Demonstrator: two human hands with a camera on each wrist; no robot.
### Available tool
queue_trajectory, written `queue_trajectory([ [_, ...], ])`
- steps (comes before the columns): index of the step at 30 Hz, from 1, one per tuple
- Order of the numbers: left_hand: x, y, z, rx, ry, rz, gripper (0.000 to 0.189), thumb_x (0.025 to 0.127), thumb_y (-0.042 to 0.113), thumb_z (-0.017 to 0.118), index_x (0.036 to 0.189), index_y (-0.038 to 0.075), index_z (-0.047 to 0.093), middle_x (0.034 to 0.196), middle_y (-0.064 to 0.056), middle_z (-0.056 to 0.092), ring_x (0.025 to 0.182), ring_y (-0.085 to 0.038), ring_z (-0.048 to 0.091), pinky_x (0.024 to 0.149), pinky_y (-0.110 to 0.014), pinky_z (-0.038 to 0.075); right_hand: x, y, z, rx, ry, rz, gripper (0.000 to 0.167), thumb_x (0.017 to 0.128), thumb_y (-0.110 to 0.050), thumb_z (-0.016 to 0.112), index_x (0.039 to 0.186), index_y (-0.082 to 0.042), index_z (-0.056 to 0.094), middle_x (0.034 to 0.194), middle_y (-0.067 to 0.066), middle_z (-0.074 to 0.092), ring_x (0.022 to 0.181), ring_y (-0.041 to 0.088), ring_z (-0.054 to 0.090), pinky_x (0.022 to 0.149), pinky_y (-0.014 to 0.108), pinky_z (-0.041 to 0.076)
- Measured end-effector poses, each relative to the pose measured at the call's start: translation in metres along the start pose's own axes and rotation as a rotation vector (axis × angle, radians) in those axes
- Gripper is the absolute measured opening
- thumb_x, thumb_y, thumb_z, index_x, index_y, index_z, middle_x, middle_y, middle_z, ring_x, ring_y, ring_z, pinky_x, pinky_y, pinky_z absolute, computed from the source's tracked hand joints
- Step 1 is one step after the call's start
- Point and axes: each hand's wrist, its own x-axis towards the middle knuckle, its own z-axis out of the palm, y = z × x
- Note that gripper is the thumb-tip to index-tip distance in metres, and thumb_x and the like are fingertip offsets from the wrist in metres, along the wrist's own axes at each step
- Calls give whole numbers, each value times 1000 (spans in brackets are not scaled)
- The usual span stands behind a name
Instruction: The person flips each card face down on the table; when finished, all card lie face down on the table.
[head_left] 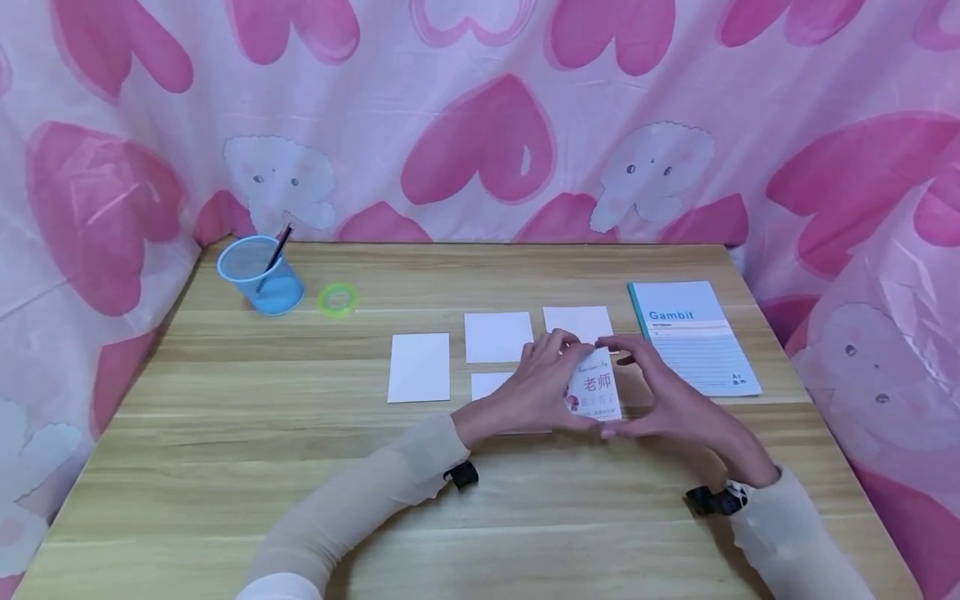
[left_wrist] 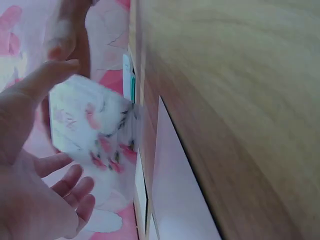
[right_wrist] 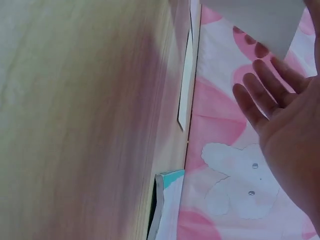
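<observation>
A small greeting card (head_left: 592, 385), with red Chinese characters and printed flowers, is held up between both hands above the table. My left hand (head_left: 540, 387) grips it along its left side, thumb below and fingers above. At the card's right side, the thumb and index finger of my right hand (head_left: 667, 400) hold it by the top and bottom edges. The right wrist view shows the card's plain back (right_wrist: 265, 22). Several blank white cards lie behind and left of the hands, among them an upright one (head_left: 418, 367) and a sideways one (head_left: 498, 337).
A notebook (head_left: 693, 337) marked Gambit lies at the right. Far left stands a blue mesh pen cup (head_left: 273, 287) with a dark pen in it, beside a green tape roll (head_left: 338, 300). A pink heart-print curtain (head_left: 480, 142) surrounds the wooden table (head_left: 225, 467).
</observation>
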Motion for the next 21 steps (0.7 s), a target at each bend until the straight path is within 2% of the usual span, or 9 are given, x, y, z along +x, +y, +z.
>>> queue_trajectory([
  [3, 1, -1, -4, -141, 54, -37, 96, 64, 60, 84, 143, 23, 44, 138, -2, 32, 123, -13, 30, 94, -33, 28, 2, 1, 4, 59, -41, 67, 116, 63, -39, 93, 152, -28, 19, 150, -3, 26, 131, 20, 31, 103, 53, 32],
  [6, 1, -1, -8, -298, 86, -66, 93, 64, 55, 87, 142, 31, 44, 141, 1, 28, 127, -11, 25, 97, -37, 29, 5, 2, 10, 148, -91, 132, 113, 67, -38, 90, 152, -35, 16, 147, -8, 27, 129, 19, 33, 103, 59, 31],
  [11, 1, -1, -10, -437, 85, -90, 90, 66, 53, 86, 144, 36, 43, 143, 5, 27, 130, -9, 22, 98, -42, 31, 12, 3, 17, 241, -112, 136, 112, 72, -34, 88, 154, -36, 11, 145, -6, 33, 128, 22, 37, 104, 63, 28],
  [16, -2, -3, -12, -479, 86, -106, 93, 67, 50, 87, 145, 36, 41, 146, 6, 27, 131, -9, 23, 99, -47, 32, 14, 4, 18, 133, -83, 120, 110, 71, -39, 88, 154, -28, 18, 147, -3, 32, 131, 24, 33, 103, 65, 28],
  [21, -3, -4, -18, -459, 82, -68, 91, 68, 51, 86, 143, 31, 39, 145, 8, 27, 132, -5, 22, 103, -52, 26, 15, 3, 16, 4, -81, 130, 101, 68, -47, 87, 147, -24, 30, 143, -4, 35, 129, 21, 33, 102, 62, 33],
])
